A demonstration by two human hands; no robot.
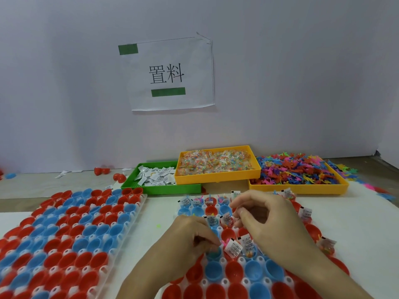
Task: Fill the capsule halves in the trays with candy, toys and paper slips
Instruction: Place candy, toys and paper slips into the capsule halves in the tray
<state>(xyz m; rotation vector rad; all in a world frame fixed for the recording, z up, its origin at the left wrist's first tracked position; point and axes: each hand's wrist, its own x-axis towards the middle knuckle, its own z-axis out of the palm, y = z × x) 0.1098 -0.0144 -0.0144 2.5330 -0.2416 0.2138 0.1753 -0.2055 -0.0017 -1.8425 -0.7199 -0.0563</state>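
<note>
Our white plastic tray of red and blue capsule halves (244,281), left hand (190,238) pinching into a blue half (contents unclear), right hand (269,216) loosely curled, what it holds we cannot tell.

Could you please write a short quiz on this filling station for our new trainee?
1. True or false: the left tray holds only empty capsule halves.
2. Which bin holds the paper slips? A. green bin B. raised yellow bin C. right yellow bin
3. Fill in: the left hand puts its fingertips into a ___ capsule half.

Key: 1 true; 2 A; 3 blue.
</note>
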